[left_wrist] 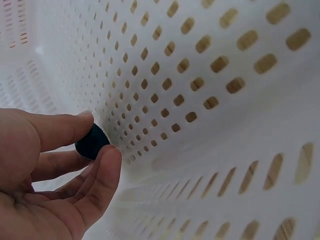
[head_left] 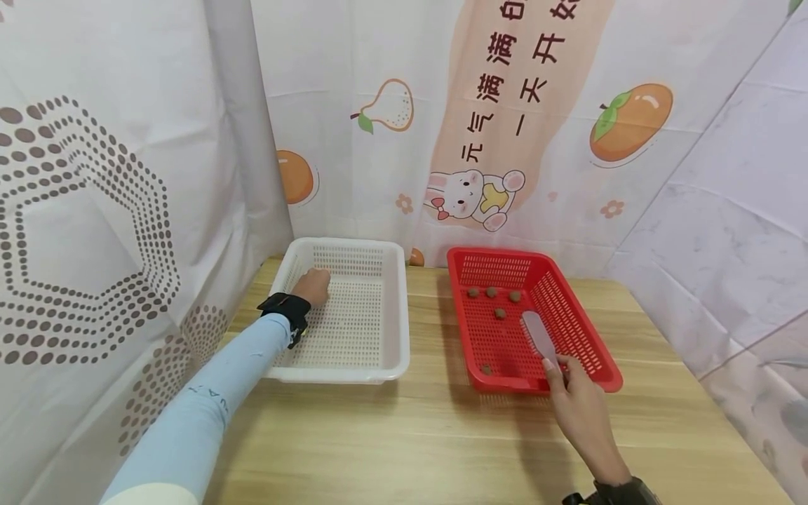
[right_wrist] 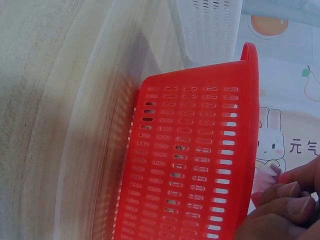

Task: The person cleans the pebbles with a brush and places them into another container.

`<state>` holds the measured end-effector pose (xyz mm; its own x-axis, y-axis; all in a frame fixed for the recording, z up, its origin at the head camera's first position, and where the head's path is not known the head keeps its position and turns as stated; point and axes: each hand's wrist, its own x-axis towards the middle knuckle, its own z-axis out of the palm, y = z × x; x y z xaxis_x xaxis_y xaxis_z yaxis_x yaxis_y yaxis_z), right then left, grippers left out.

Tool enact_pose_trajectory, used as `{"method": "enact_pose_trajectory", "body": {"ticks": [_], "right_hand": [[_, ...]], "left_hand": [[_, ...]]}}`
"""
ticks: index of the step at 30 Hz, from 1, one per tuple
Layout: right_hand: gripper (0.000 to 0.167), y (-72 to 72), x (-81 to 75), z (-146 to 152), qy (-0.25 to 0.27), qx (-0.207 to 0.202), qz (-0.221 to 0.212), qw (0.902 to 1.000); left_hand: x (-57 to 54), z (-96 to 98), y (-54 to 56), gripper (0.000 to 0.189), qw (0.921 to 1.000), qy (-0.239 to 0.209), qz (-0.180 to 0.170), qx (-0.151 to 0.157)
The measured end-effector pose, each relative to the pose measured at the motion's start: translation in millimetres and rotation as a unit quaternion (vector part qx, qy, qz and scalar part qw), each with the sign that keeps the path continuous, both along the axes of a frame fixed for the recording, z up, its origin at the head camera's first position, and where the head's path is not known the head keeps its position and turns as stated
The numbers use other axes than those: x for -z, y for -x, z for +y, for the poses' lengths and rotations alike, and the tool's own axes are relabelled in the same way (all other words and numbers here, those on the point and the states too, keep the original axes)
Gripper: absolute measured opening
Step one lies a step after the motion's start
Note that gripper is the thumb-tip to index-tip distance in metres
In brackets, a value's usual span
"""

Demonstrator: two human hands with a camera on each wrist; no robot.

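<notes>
My left hand (head_left: 313, 286) reaches into the white basket (head_left: 353, 322) near its left wall. In the left wrist view the thumb and fingers pinch a small dark teal piece (left_wrist: 91, 143), just above the perforated plastic; the head view hides this piece. My right hand (head_left: 579, 403) is at the near edge of the red basket (head_left: 505, 345), gripping the handle of a pale, flat plastic spatula (head_left: 538, 332). Its blade extends over the basket floor. Several small brown lumps (head_left: 500, 313) lie in that basket, apart from the blade.
Both baskets stand on a wood-grain table (head_left: 416, 435), with a gap between them. Behind hangs a white curtain (head_left: 379, 168) with fruit and rabbit prints. Another dotted curtain (head_left: 82, 210) hangs close on the left, beside the sleeve.
</notes>
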<state>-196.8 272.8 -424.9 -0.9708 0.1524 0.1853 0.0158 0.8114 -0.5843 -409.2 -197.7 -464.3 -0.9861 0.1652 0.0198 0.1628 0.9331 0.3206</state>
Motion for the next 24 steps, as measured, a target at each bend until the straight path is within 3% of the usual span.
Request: {"method": "enact_pose_trajectory", "body": {"ticks": [13, 22, 24], "right_hand": [[0.053, -1.5, 0.7, 1.0, 0.002, -0.005, -0.004, 1.0], [0.052, -2.5, 1.8, 3.3, 0.007, -0.009, 0.001, 0.9999], [0.053, -2.5, 1.9, 5.9, 0.01, -0.013, 0.003, 0.9999]], "left_hand": [[1.3, 3.6, -1.5, 0.008, 0.9997, 0.025, 0.001, -0.001], [-4.1, 4.6, -1.8, 0.003, 0.9989, 0.046, 0.003, 0.003], [-6.9, 4.9, 0.4, 0.016, 0.9988, 0.047, 0.013, 0.008]]}}
